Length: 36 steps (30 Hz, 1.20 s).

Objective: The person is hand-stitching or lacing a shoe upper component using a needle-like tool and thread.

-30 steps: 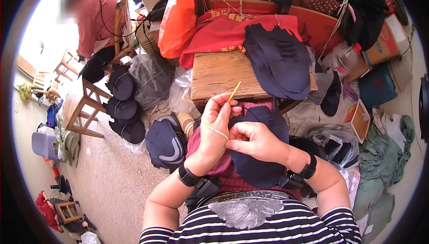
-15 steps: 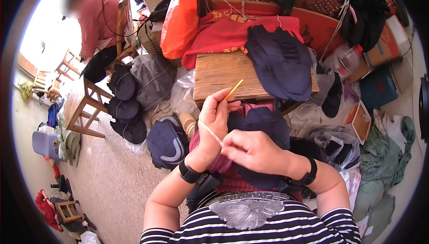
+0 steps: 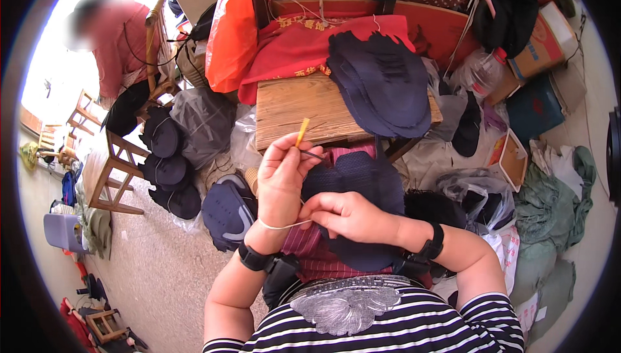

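My left hand (image 3: pixel 281 175) is raised over my lap, its fingers pinching a slim yellow-handled tool (image 3: pixel 303 132) with a thin dark part; the exact kind is unclear. A thin white cord (image 3: pixel 277 227) passes around my left wrist. My right hand (image 3: pixel 349 216) pinches that cord beside the wrist, fingers closed. Beneath both hands, a dark blue textured fabric piece (image 3: pixel 362 178) lies across my lap. In front, similar dark blue cut pieces (image 3: pixel 381 88) are stacked on a wooden bench (image 3: pixel 291 110).
Red cloth (image 3: pixel 284 49) covers the bench's far side, beside an orange bag (image 3: pixel 233 36). Bundled dark pieces (image 3: pixel 169 168) and a wooden stool (image 3: pixel 115 175) stand left. Plastic bags (image 3: pixel 472 191) and green cloth (image 3: pixel 546 207) lie right. Another person (image 3: pixel 123 49) sits far left.
The cord has slid from the base of my left thumb down to the wrist. The yellow-handled tool has turned more upright. The whole view has shifted slightly.
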### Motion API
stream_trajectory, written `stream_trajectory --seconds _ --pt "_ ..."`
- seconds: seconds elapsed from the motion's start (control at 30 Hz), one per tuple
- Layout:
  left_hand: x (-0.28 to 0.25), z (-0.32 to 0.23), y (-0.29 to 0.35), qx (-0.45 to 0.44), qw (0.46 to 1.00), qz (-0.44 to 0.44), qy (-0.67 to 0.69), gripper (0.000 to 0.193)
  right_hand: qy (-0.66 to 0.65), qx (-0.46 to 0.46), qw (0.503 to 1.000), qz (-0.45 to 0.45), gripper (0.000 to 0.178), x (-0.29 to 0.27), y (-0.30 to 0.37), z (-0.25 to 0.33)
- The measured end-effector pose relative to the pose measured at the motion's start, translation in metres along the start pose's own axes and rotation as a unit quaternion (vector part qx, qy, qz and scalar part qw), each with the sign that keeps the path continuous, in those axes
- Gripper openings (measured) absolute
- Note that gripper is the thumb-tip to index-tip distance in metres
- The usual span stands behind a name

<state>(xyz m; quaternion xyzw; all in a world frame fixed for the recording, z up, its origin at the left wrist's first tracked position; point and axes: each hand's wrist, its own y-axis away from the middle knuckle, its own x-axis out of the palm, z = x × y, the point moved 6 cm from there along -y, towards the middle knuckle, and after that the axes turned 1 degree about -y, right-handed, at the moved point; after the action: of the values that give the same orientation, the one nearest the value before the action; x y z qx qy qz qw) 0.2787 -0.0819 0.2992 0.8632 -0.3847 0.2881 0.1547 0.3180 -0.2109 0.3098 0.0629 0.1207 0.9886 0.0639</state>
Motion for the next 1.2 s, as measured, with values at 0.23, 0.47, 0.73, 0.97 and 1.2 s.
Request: stream_trajectory --seconds 0.23,0.47,0.73,0.97,1.2 --pt "0.006 -0.009 0.004 -0.018 0.994 0.060 0.093 0.022 -0.101 0.037 0.993 0.036 0.030 -0.004 0.021 0.002" --pt "-0.026 -0.018 0.044 -0.131 0.943 0.047 -0.301 0.012 -0.033 -0.040 0.984 -0.173 0.019 -0.081 0.062 0.026" --pt "-0.013 -0.018 0.057 0.110 0.819 0.087 -0.557 0.007 0.295 -0.077 0.879 -0.366 0.043 -0.134 0.061 -0.029" --pt "0.008 -0.014 0.052 0.155 0.781 0.108 -0.595 0.010 0.150 -0.009 0.955 -0.255 0.037 -0.145 0.058 -0.040" --pt "0.031 -0.007 0.044 0.186 0.763 0.122 -0.607 0.011 0.540 -0.220 0.762 -0.283 0.063 -0.093 0.068 0.009"
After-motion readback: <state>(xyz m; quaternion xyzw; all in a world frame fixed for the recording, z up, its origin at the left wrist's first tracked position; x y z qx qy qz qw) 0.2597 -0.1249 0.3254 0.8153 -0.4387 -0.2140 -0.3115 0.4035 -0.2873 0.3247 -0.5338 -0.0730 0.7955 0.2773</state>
